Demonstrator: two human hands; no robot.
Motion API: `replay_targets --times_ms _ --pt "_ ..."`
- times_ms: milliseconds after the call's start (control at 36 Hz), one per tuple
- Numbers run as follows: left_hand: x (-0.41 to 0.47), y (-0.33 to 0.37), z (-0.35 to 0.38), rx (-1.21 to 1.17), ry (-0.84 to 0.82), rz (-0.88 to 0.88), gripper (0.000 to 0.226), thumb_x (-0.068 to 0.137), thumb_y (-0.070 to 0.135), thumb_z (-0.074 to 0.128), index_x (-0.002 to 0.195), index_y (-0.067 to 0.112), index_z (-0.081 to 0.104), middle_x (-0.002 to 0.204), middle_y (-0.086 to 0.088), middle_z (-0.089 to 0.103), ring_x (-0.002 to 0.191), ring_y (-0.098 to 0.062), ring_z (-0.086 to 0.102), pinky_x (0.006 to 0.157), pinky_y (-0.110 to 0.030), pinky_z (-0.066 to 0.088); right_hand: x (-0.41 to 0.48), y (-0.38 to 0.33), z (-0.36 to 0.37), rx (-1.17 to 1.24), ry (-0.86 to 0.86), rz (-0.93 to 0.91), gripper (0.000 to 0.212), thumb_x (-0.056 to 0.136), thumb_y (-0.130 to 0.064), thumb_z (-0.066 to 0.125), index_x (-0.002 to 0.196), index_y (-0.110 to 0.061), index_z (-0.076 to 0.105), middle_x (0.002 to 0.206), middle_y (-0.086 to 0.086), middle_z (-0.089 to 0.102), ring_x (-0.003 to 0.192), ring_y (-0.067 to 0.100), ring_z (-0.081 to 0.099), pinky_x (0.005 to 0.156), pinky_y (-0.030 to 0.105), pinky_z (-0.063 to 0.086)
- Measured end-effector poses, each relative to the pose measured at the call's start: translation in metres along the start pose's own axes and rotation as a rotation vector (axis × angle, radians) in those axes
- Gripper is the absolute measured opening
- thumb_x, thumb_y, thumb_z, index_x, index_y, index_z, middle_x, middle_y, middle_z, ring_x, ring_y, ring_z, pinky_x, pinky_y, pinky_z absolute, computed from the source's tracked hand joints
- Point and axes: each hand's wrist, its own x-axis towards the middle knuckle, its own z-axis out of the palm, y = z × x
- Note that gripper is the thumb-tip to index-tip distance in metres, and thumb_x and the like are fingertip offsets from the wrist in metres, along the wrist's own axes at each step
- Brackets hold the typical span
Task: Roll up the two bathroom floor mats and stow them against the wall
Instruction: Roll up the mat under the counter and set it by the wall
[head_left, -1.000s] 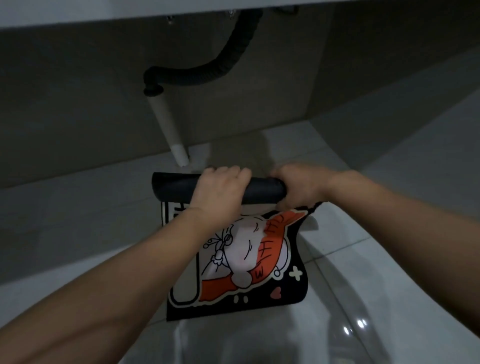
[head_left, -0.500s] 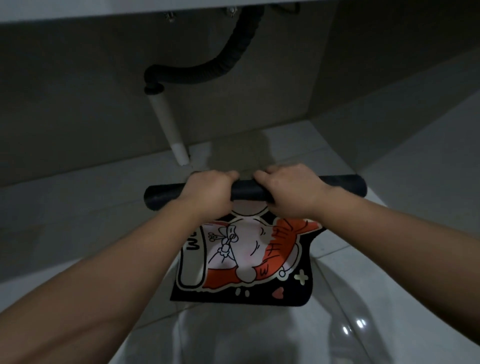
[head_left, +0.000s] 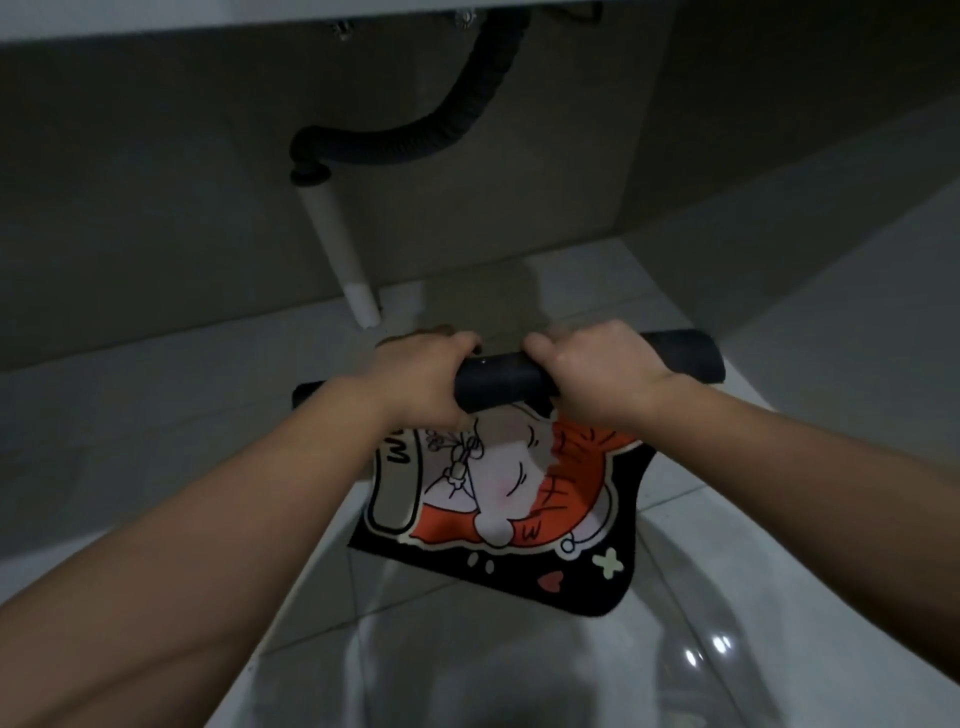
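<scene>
Both hands grip the mat's black rolled part: I see my left hand (head_left: 421, 376) and right hand (head_left: 597, 374) clenched around the mat (head_left: 498, 499), its unrolled cartoon end hanging over the tiled floor (head_left: 779, 467) near the white drainpipe (head_left: 337, 249).

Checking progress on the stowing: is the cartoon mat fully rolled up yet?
Partly rolled. Both hands grip a dark roll at the top; the mat's printed part hangs unrolled below.

Both bare forearms reach forward, converging. Left hand (head_left: 423, 379) and right hand (head_left: 597, 371) sit side by side, knuckles up, fingers curled tight in a closed grip.
</scene>
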Motion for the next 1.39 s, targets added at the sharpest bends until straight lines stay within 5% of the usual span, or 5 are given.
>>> replay_targets --times_ms 278,583,1000,1167,1389 --pt "-0.007 0.0 -0.001 0.013 0.063 -0.047 0.036 0.073 0.022 0.068 0.105 0.027 0.054 0.081 0.004 0.058 0.074 -0.018 0.057 0.059 -0.027 0.041 0.001 -0.006 0.003 -0.051 0.034 -0.009 0.049 0.076 -0.027 0.065 0.121 -0.014 0.05 0.096 0.009 0.061 0.078 0.03 0.061 0.064 0.038 0.047" --pt "-0.009 0.012 0.018 0.343 0.582 0.242 0.031 0.061 0.012 0.065 0.092 0.011 0.064 0.073 -0.005 0.063 0.063 -0.029 0.06 0.055 -0.033 0.045 0.011 0.022 -0.022 0.825 -0.693 0.332 0.059 0.059 -0.032 0.084 0.111 -0.028 0.055 0.103 -0.001 0.067 0.089 0.017 0.068 0.084 0.041 0.057" --pt "-0.002 -0.005 -0.011 -0.11 -0.062 -0.082 0.067 0.061 0.034 0.078 0.12 0.035 0.047 0.098 0.009 0.06 0.086 -0.016 0.059 0.072 -0.031 0.052 0.006 0.002 -0.015 0.04 -0.043 0.035 0.026 0.081 -0.025 0.056 0.106 -0.02 0.051 0.088 0.001 0.061 0.075 0.027 0.062 0.055 0.032 0.037" --pt "-0.008 -0.003 -0.004 0.041 0.111 -0.091 0.026 0.073 0.022 0.066 0.094 0.028 0.052 0.077 0.008 0.057 0.069 -0.016 0.054 0.055 -0.026 0.036 0.01 0.0 -0.006 -0.008 -0.004 0.014 0.036 0.074 -0.023 0.063 0.108 -0.016 0.052 0.093 0.007 0.062 0.076 0.03 0.06 0.063 0.034 0.039" --pt "-0.008 -0.003 0.017 0.299 0.482 0.114 0.042 0.063 0.017 0.073 0.102 0.017 0.06 0.086 -0.005 0.066 0.074 -0.03 0.061 0.06 -0.032 0.042 0.021 0.013 -0.016 0.528 -0.452 0.187 0.061 0.057 -0.048 0.079 0.11 -0.032 0.054 0.096 -0.006 0.066 0.082 0.017 0.063 0.071 0.035 0.055"
